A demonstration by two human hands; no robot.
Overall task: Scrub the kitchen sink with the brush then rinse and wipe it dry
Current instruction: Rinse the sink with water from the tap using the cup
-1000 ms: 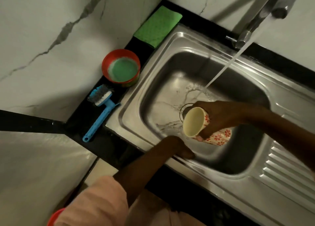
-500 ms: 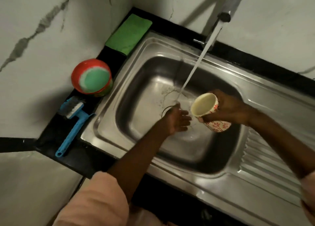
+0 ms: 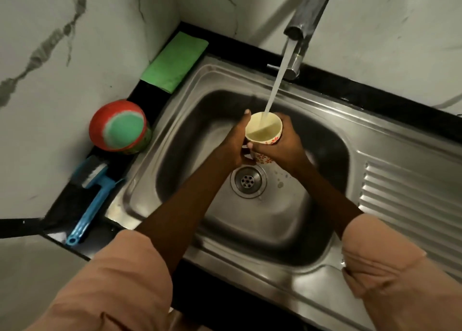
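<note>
The steel sink (image 3: 175,140) fills the middle of the head view, its basin lying directly beneath both hands, with the round drain (image 3: 248,180) just below and between the two wrists. Over the basin the right hand (image 3: 282,145) wraps its fingers and thumb round a cream cup (image 3: 263,130) with red flowers, held upright with its mouth up. The left hand (image 3: 233,143) presses against the cup's left side, thumb raised beside the rim; whether its fingers curl round the cup cannot be told from here. A stream of water (image 3: 277,80) falls from the tap (image 3: 308,13) above and beyond the hands straight into the cup, which is partly filled. To the right of the right hand the ribbed draining board (image 3: 410,198) slopes away.

The blue brush (image 3: 92,195) lies untouched on the black bench (image 3: 62,205), well to the left of the left hand and nearer the person, its bristle head toward the wall and its handle pointing back. Just beyond it stands a red bowl (image 3: 120,127) with green contents, left of the left hand at the basin's edge. Farther off, in the corner against the marble wall (image 3: 50,55), a folded green cloth (image 3: 175,60) lies flat on the bench. Peach sleeves (image 3: 120,280) cover both forearms up to the lower edge of the view.
</note>
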